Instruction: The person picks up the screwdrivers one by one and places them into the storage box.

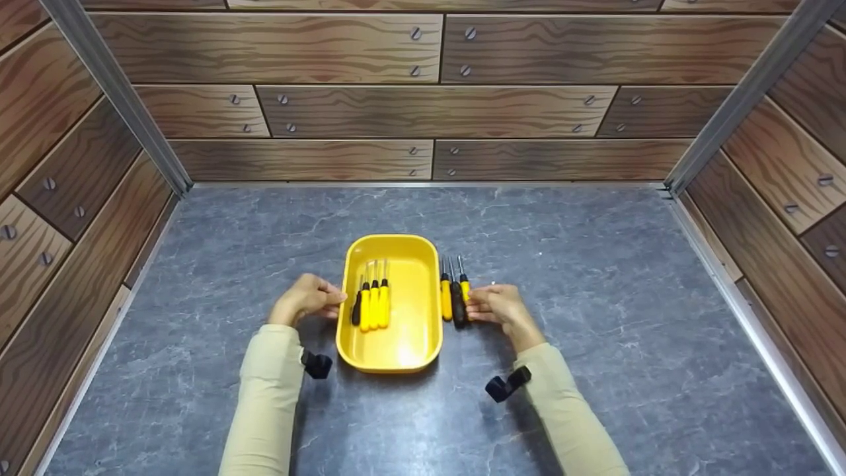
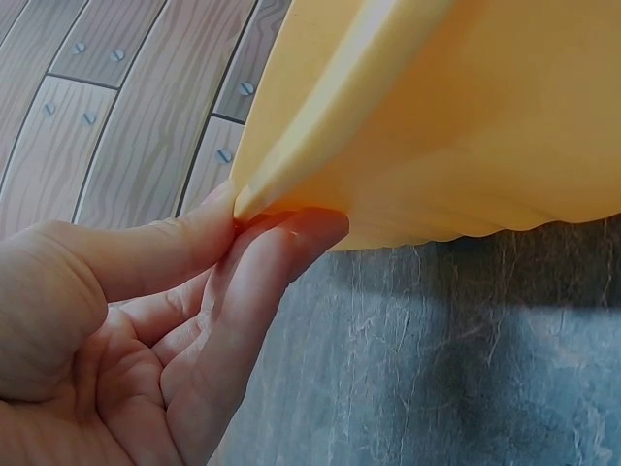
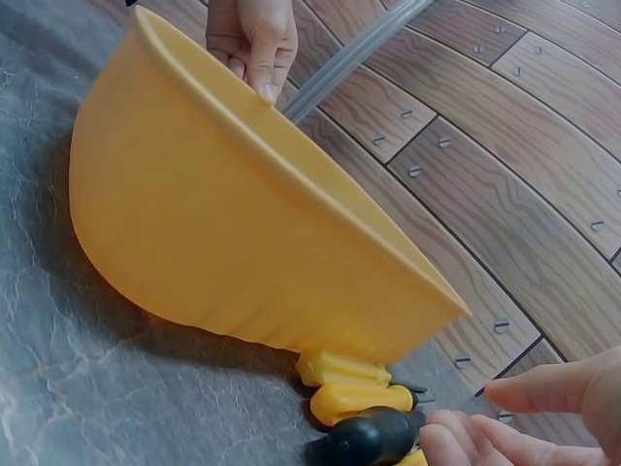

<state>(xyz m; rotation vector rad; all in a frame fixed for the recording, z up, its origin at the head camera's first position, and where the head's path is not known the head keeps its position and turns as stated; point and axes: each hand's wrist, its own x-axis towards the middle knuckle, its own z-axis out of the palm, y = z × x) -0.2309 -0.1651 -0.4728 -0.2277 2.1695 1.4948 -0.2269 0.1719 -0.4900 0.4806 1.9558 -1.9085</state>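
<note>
A yellow tray (image 1: 413, 311) lies on the grey marbled surface, with several screwdrivers (image 1: 375, 307) side by side in its left half, yellow-handled and one dark-handled. My left hand (image 1: 309, 299) pinches the tray's left rim between thumb and fingers; the left wrist view shows the rim (image 2: 291, 165) in that pinch. Just right of the tray, several more screwdrivers (image 1: 456, 304) lie in a row, yellow and black. My right hand (image 1: 496, 305) is at the rightmost yellow one, and in the right wrist view its thumb (image 3: 553, 388) stands apart from the fingers, beside the black handle (image 3: 374, 437).
Wood-patterned panels (image 1: 436, 109) rise at the back and on both sides, with metal posts (image 1: 747, 99) in the corners. A black strap mount (image 1: 509, 383) sits on each sleeve. The grey surface (image 1: 595, 264) extends around the tray.
</note>
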